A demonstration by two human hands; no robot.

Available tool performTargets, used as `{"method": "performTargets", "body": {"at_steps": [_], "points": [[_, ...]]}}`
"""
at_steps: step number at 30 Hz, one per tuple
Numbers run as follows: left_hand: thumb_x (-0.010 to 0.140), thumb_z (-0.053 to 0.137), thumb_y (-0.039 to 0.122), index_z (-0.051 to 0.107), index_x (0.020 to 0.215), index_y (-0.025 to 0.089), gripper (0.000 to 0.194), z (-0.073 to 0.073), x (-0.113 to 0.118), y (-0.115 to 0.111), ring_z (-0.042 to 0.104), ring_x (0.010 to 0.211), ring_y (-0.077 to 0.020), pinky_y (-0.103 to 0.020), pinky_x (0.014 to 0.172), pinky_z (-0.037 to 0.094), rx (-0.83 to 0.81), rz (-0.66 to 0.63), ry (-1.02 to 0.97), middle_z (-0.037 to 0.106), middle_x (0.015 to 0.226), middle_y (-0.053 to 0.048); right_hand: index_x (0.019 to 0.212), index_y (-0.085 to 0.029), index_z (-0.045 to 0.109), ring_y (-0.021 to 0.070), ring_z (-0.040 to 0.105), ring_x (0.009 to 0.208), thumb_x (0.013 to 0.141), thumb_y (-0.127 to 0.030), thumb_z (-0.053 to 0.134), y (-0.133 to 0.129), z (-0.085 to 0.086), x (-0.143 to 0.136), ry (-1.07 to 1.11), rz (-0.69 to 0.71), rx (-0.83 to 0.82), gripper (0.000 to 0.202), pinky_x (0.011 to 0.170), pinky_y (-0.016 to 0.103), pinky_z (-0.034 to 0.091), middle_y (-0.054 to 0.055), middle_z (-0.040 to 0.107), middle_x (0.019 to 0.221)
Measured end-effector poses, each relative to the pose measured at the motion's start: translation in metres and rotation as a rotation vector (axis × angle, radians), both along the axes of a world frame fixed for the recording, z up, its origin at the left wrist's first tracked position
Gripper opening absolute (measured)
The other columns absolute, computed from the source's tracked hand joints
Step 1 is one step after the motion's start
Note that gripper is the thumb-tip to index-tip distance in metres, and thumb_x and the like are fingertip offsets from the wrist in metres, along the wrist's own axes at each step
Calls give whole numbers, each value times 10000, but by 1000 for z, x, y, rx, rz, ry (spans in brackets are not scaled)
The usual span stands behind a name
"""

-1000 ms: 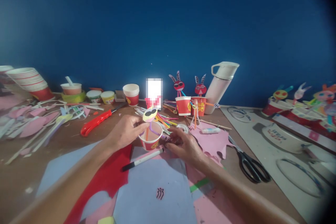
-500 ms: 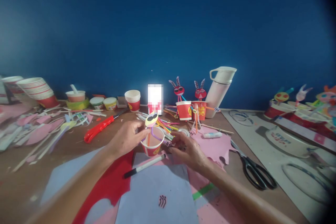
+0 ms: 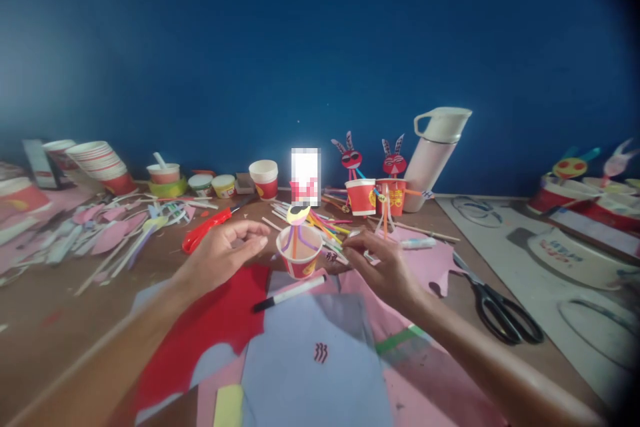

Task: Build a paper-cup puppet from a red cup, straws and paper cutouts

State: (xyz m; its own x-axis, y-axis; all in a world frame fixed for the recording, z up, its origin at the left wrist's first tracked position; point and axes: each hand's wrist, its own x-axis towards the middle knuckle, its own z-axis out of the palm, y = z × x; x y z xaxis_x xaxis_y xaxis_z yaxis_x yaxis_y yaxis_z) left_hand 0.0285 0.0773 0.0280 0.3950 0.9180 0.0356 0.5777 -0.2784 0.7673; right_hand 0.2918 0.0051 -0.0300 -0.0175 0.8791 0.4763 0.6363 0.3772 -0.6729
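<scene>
A red-and-white paper cup (image 3: 300, 270) stands between my hands. Rising from it is a small figure with a yellow face (image 3: 299, 215), dark eye shapes and purple and orange strips for its body. My left hand (image 3: 225, 257) is just left of the cup, not touching it, fingers stretched out and empty. On the cup's right side sits a small piece with dark curved marks (image 3: 331, 257). My right hand (image 3: 383, 263) hovers a little right of that piece, its fingers bent and loosely apart, with nothing visible in them. A black-and-white marker (image 3: 289, 293) lies in front of the cup.
Colored paper sheets (image 3: 315, 373) cover the front of the table. Black-handled scissors (image 3: 505, 313) lie at right, a red-handled cutter (image 3: 207, 230) at left. Behind stand finished cup figures (image 3: 390, 197), a white thermos (image 3: 435, 153) and stacked cups (image 3: 103, 167). Paper scraps (image 3: 117, 233) lie left.
My left hand has let go of the figure's head and drawn back left. My right hand has moved off the marked piece to the right. The view has shifted slightly.
</scene>
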Motion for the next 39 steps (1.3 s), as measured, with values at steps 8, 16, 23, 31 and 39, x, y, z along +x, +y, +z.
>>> {"method": "performTargets", "body": {"at_steps": [8, 16, 23, 31, 39], "points": [[872, 483, 413, 575, 702, 190, 295, -34, 7, -57, 427, 583, -127, -238, 541, 329, -223, -187, 43, 484, 636, 37, 677, -212, 677, 139, 587, 621, 767, -94, 577, -39, 8, -39, -356, 312, -260, 179, 627, 267, 385, -6, 681, 666], [885, 455, 467, 575, 710, 178, 358, -46, 21, -65, 297, 550, -106, -234, 495, 224, -328, -231, -25, 326, 594, 64, 739, -159, 667, 201, 605, 698, 790, -125, 563, -50, -15, -50, -503, 194, -393, 121, 700, 336, 379, 69, 679, 737], [894, 458, 427, 575, 725, 170, 329, -54, 17, -67, 329, 594, -113, -237, 527, 261, -339, -282, -56, 375, 629, 52, 677, -216, 667, 158, 589, 653, 686, -92, 616, -52, -10, -54, -431, 152, -458, 134, 675, 286, 386, -11, 691, 688], [895, 471, 395, 627, 816, 181, 276, -53, 17, -73, 370, 577, -100, -218, 516, 291, -382, -305, -53, 446, 637, 55, 784, -224, 670, 157, 595, 722, 744, -118, 645, -55, -3, -49, -358, 150, -458, 116, 685, 268, 400, -15, 678, 744], [890, 469, 363, 627, 858, 188, 238, -52, 18, -76, 405, 537, -80, -187, 473, 317, -478, -304, -38, 485, 666, 53, 753, -224, 662, 160, 586, 774, 742, -93, 674, -55, -13, -51, -340, 205, -434, 132, 754, 290, 380, -21, 660, 772]]}}
